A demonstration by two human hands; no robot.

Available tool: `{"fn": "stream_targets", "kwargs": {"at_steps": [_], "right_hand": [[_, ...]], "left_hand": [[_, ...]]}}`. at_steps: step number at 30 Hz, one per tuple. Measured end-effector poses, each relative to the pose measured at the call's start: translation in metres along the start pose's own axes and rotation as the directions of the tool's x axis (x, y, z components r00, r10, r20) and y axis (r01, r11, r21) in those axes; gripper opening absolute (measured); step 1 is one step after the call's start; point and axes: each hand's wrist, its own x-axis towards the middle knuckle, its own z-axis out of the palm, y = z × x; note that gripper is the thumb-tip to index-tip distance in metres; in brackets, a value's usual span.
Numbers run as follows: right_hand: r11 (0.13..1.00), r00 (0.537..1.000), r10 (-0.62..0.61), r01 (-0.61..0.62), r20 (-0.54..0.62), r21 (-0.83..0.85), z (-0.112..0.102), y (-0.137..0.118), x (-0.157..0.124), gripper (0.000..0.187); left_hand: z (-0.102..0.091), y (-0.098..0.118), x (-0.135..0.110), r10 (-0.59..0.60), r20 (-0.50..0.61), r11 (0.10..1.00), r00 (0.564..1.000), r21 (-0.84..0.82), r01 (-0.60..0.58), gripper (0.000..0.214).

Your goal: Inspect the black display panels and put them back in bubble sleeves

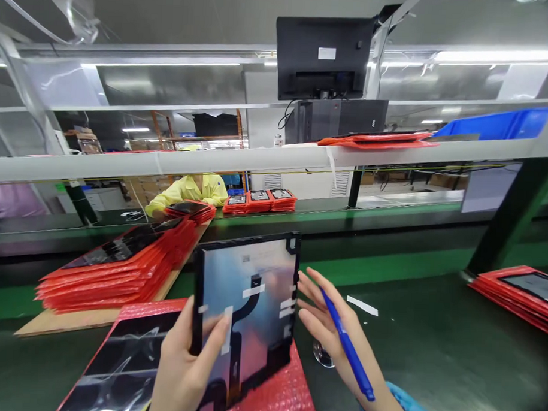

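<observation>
My left hand grips a tablet-style display panel by its left side, thumb pressed on the back. The panel stands tilted up, showing a reflective back with a black flex cable and strips of whitish tape. A blue pen lies across my right hand, tucked at its fingers. Those fingers are partly spread beside the panel's right edge; whether they touch it I cannot tell. Beneath the panel is a red bubble-wrap bag, with a dark glossy sheet in clear film at left.
Red bags with dark panels are piled on cardboard at left. Another stack lies at right. A person in yellow sits across the bench, near stacked red packs. Overhead, a shelf carries a monitor and blue bin.
</observation>
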Motion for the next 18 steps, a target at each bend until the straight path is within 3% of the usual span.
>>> {"fn": "stream_targets", "kwargs": {"at_steps": [2, 3, 4, 6, 7, 8, 10, 12, 16, 17, 18], "right_hand": [[0.989, 1.000, 0.009, -0.009, 0.001, 0.149, -0.002, 0.002, -0.001, 0.060], [0.969, 0.998, 0.032, -0.043, 0.050, 0.245, -0.002, 0.003, -0.002, 0.060], [0.934, 0.989, 0.068, -0.109, 0.132, 0.340, -0.002, 0.004, -0.003, 0.060], [0.844, 0.948, 0.133, -0.262, 0.291, 0.468, -0.002, 0.005, -0.007, 0.061], [0.809, 0.927, 0.158, -0.319, 0.339, 0.494, -0.001, 0.005, -0.008, 0.062], [0.790, 0.915, 0.179, -0.352, 0.361, 0.502, 0.000, 0.005, -0.009, 0.062], [0.790, 0.920, 0.200, -0.354, 0.336, 0.501, 0.002, 0.004, -0.011, 0.057], [0.802, 0.936, 0.192, -0.322, 0.294, 0.503, 0.004, 0.003, -0.011, 0.055], [0.837, 0.952, 0.135, -0.257, 0.273, 0.483, 0.010, 0.005, -0.013, 0.058], [0.850, 0.950, 0.118, -0.247, 0.288, 0.466, 0.011, 0.006, -0.014, 0.061], [0.861, 0.948, 0.102, -0.237, 0.303, 0.450, 0.012, 0.006, -0.015, 0.065]], "left_hand": [[-0.002, -0.013, 0.003, 0.247, 0.044, 0.957, 0.968, 0.146, -0.250, 0.019], [-0.004, -0.019, 0.005, 0.393, 0.150, 0.887, 0.907, 0.196, -0.417, 0.028], [-0.005, -0.023, 0.008, 0.523, 0.294, 0.782, 0.800, 0.207, -0.588, 0.042], [-0.007, -0.029, 0.014, 0.635, 0.573, 0.536, 0.518, 0.156, -0.830, 0.063], [-0.007, -0.030, 0.017, 0.626, 0.666, 0.437, 0.405, 0.131, -0.890, 0.068], [-0.007, -0.030, 0.019, 0.604, 0.722, 0.362, 0.337, 0.129, -0.923, 0.068], [-0.005, -0.029, 0.021, 0.564, 0.770, 0.289, 0.300, 0.157, -0.945, 0.067], [-0.002, -0.026, 0.020, 0.570, 0.769, 0.284, 0.291, 0.148, -0.947, 0.069], [0.006, -0.025, 0.007, 0.691, 0.682, 0.377, 0.240, -0.057, -0.924, 0.075], [0.008, -0.025, 0.002, 0.721, 0.649, 0.408, 0.240, -0.118, -0.905, 0.073], [0.010, -0.024, -0.005, 0.745, 0.608, 0.451, 0.276, -0.154, -0.879, 0.065]]}}
